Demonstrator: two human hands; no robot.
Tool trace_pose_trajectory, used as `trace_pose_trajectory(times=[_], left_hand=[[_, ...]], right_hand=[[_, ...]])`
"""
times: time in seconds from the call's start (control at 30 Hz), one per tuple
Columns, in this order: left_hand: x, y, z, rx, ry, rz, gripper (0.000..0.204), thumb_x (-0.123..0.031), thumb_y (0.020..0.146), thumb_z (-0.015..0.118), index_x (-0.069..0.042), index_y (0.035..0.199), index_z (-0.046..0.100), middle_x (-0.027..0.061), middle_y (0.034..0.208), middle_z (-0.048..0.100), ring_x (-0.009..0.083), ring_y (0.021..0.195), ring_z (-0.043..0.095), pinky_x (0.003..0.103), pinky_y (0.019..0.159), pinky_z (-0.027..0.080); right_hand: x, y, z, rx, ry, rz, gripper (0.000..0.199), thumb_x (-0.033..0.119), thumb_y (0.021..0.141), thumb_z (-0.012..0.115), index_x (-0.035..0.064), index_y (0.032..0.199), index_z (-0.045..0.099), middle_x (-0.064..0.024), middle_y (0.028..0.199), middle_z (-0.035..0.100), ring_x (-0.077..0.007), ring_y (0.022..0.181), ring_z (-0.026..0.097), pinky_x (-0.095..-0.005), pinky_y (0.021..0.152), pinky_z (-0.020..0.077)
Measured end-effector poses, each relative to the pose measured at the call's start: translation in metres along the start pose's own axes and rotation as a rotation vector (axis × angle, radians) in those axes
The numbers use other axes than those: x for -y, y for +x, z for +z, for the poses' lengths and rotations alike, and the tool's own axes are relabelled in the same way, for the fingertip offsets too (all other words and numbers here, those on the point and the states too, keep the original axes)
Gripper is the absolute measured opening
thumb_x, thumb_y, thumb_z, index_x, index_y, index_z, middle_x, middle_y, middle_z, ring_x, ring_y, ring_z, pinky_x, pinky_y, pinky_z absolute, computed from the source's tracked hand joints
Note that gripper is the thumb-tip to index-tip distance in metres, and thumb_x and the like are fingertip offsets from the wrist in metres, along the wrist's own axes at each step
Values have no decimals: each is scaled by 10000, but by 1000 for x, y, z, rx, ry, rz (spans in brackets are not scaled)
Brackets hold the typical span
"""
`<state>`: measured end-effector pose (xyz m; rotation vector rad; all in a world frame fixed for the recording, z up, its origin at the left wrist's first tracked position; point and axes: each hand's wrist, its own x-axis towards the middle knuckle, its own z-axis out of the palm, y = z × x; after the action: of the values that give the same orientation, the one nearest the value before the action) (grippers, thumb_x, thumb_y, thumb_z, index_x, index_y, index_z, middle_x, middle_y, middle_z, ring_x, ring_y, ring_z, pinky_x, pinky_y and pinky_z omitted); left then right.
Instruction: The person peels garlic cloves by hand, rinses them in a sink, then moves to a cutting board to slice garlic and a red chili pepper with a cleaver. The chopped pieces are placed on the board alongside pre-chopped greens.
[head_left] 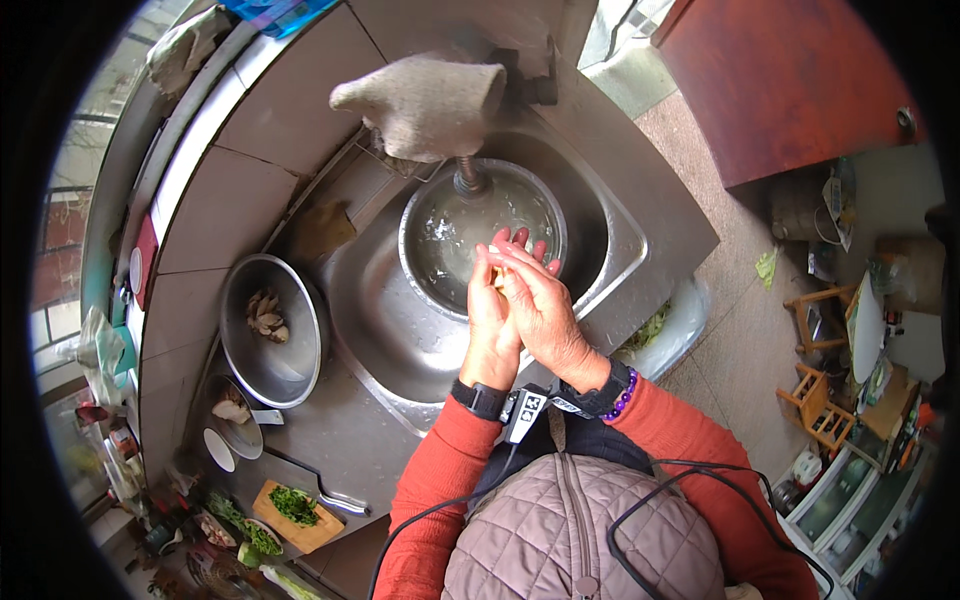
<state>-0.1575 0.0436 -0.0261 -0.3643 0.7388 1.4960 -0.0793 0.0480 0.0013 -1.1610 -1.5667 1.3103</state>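
My left hand (488, 318) and my right hand (543, 308) are pressed together over the near right part of a round metal basin (407, 262). Both are closed, with the right palm lying against the left. A small pale yellowish piece (499, 282) shows between them, mostly hidden by the fingers. Water fills the basin, which stands in a steel sink (375, 335). Over its far side reaches the faucet (468, 178), draped with a beige cloth (425, 105). To the left, a steel bowl (300, 375) contains several brownish pieces that look like mushrooms (266, 316).
Lower left on the counter are a cutting board (322, 533) with chopped greens (293, 504), a knife (343, 503) and a small dish (220, 450). A plastic bag (685, 325) with leaves hangs right of the sink. Black cables (700, 465) run along my forearms.
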Motion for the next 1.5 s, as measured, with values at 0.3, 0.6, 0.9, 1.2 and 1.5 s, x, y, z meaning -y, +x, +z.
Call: trace_pose_trajectory(times=[0.3, 0.6, 0.9, 1.2, 1.5], left_hand=[[-41, 45, -16, 85, -347, -55, 268, -304, 991, 584, -82, 1139, 608, 108, 1082, 644, 271, 1036, 625, 479, 966, 520], [-63, 83, -6, 196, -353, -118, 225, -171, 974, 602, 28, 1080, 597, 133, 1031, 665, 276, 946, 646, 436, 866, 564], [-55, 95, 9, 101, -213, -22, 308, -271, 981, 617, -80, 1217, 570, 85, 1128, 634, 242, 992, 627, 399, 873, 547], [-35, 85, 13, 149, 4, 248, 362, -358, 1040, 480, -20, 1060, 609, 71, 1040, 647, 167, 954, 611, 323, 838, 518], [-30, 85, 7, 23, -4, 312, 260, -219, 994, 538, -6, 1122, 614, 79, 1077, 649, 171, 980, 608, 319, 898, 492]], right_hand=[[2, 103, -48, -62, 752, 338, 378, 217, 1037, 455, -8, 1332, 530, -155, 1352, 556, -252, 1235, 547, -415, 1067, 424], [-13, 263, -88, 110, -321, 155, 570, 369, 1019, 458, -59, 1395, 474, -142, 1383, 537, -195, 1237, 501, -306, 1027, 387], [-43, 261, -92, 30, -328, 137, 420, 304, 1003, 431, -22, 1225, 577, -139, 920, 656, -194, 678, 593, -337, 637, 485], [-42, 113, 22, 116, 817, 541, 263, 254, 1018, 508, 40, 1121, 619, -49, 1030, 648, -136, 961, 617, -299, 889, 504], [-47, 116, 43, 20, 373, 464, 458, 473, 980, 514, 51, 1091, 655, -57, 989, 679, -128, 876, 630, -310, 786, 502]])
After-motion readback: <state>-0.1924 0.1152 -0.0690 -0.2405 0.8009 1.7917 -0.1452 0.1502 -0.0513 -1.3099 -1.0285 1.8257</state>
